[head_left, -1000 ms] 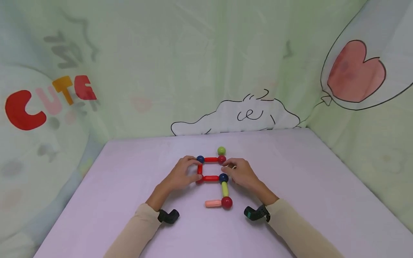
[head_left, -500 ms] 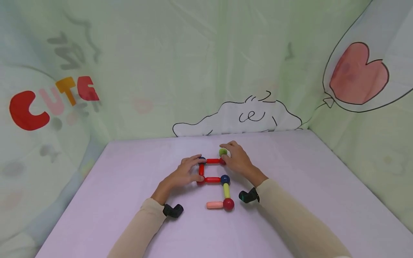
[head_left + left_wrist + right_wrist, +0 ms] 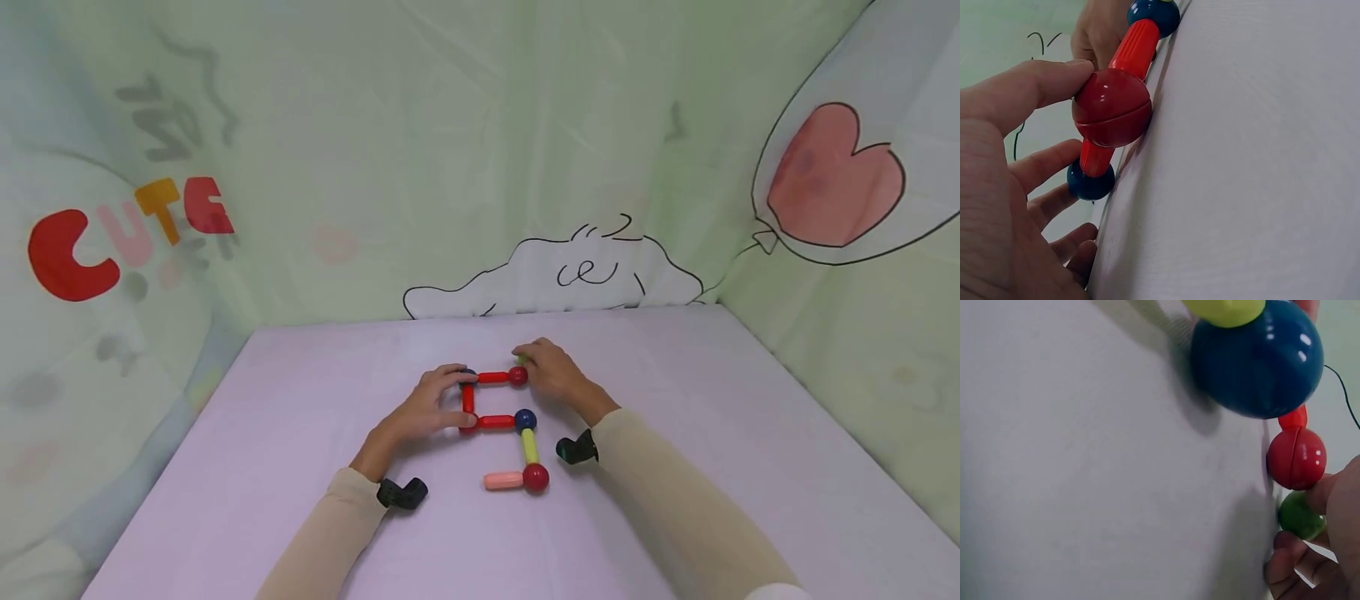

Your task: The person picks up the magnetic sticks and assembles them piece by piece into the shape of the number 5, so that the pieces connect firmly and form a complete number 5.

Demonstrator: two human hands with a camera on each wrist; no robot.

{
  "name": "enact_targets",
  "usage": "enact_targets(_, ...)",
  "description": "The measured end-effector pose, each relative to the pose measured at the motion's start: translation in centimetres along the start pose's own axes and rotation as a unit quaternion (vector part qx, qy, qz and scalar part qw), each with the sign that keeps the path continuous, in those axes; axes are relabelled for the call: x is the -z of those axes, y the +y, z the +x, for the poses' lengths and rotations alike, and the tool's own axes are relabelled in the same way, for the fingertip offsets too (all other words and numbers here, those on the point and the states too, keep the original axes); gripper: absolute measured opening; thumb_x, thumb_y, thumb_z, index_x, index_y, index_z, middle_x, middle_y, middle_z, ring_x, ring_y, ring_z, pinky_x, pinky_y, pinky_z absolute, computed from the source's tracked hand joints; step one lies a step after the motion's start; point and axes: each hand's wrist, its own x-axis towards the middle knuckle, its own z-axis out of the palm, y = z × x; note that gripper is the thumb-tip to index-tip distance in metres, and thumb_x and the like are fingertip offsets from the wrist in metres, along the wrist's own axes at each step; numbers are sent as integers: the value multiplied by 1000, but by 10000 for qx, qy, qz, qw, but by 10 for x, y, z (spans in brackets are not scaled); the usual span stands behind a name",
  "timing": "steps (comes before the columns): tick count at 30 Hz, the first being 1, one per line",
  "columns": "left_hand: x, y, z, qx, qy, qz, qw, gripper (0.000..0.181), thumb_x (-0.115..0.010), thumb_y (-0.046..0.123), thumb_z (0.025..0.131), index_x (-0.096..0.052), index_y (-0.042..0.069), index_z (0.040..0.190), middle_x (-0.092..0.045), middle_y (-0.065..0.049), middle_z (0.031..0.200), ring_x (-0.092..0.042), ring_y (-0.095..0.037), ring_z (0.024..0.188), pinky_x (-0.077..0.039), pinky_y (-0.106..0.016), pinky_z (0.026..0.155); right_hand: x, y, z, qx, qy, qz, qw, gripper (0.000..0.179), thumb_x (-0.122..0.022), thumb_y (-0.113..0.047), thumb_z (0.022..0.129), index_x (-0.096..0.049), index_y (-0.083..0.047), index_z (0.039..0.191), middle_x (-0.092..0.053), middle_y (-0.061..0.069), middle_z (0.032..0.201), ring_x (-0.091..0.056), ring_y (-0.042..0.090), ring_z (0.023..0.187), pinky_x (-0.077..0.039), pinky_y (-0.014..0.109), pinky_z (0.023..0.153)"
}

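Note:
A ball-and-rod building toy lies on the table, its red rods (image 3: 496, 422) joining blue and red balls. My left hand (image 3: 424, 408) holds its left side, thumb on the near-left red ball (image 3: 1112, 107) and fingers at the far-left blue ball (image 3: 1090, 180). At the far right corner my right hand (image 3: 557, 372) pinches a green ball (image 3: 1301, 515), mostly covered by fingers in the head view. That green ball sits close beside the far red ball (image 3: 1297, 458); I cannot tell whether they touch.
From the near blue ball (image 3: 525, 420) a yellow rod (image 3: 530, 447) runs to a larger red ball (image 3: 536, 477), with a pink rod (image 3: 503, 481) pointing left. A printed curtain (image 3: 450, 167) hangs behind the pale table (image 3: 300, 467).
My right hand has moved from beside the figure's open right side to the green ball farther back and gripped it. The left hand stays on the figure's left side.

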Motion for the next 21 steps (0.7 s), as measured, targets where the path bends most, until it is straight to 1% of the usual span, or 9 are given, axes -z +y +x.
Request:
enact_targets(3,-2,-1,-1,-6,42,-53,10000,65,-76,37,86,-56,21,145,-36,-4,159,-26,-31,147,-29,-62,115,-4,6,-1,-215,38,55,9997,37,-58,-11,101,-60,-9,138,-58,15,128,-55,30,115,-50,46,101)
enact_targets(5,-3,-2,-1,19,62,-14,10000,64,-76,36,85,-56,21,145,-36,-3,159,-27,-30,147,-29,-61,115,-6,9,-3,-345,68,243,9991,37,-61,-10,100,-60,-10,137,-58,14,124,-54,30,111,-51,45,99)
enact_targets(10,-3,-4,-4,94,112,-44,9999,65,-76,37,85,-56,20,144,-37,-2,159,-28,-29,147,-30,-61,115,-9,10,-6,-512,149,798,9954,37,-61,-9,99,-58,-11,136,-56,15,130,-51,32,117,-49,48,103)
enact_targets(14,-5,-4,-5,196,157,-139,9996,66,-76,39,85,-55,23,145,-36,-1,160,-28,-28,148,-31,-62,114,-10,11,-8,-596,348,1112,9914,38,-60,-11,100,-55,-12,138,-53,16,138,-49,34,125,-46,51,106)
enact_targets(16,-5,-3,-6,236,167,-187,9994,67,-76,39,84,-55,23,146,-36,0,160,-28,-28,148,-32,-62,114,-9,11,-10,-643,443,1301,9884,39,-59,-12,101,-52,-11,140,-52,17,141,-49,35,127,-46,51,107)
enact_targets(21,-3,-1,-6,269,196,-223,9992,68,-77,38,84,-54,24,146,-36,0,161,-28,-28,148,-32,-62,113,-7,8,-18,-736,763,1762,9786,40,-60,-15,101,-51,-12,140,-53,18,141,-54,35,120,-48,49,104)
